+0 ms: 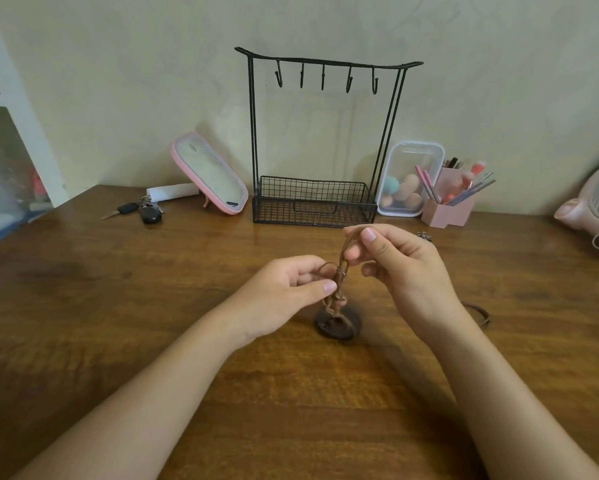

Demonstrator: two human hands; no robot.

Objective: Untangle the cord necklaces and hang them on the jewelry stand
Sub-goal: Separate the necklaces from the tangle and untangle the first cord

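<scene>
Your left hand (284, 295) is held over the counter (135, 306), thumb and fingers pinched on the tangled cords (342, 263). The pendant (351, 324) rests on the counter below them. Your right hand (402, 268) sits higher, its fingers pinching the upper loop. The stand (322, 133) is behind.

Hands: two, left hand (284, 292), right hand (395, 268)
Jewelry stand (325, 61): one
Hooks (349, 79): five
Cord tangle (339, 275): one (strands too knotted to count)
Loose cord (480, 315): one
Round dark pendant (343, 328): one
Flower charm (424, 236): one
Pink mirror (210, 173): one
Black car keys (128, 208): two
Clear lidded box (409, 157): one
Makeup sponges (391, 184): one teal, at least three peach
Pink brush holder (447, 216): one
Pink fan (595, 206): one
</scene>
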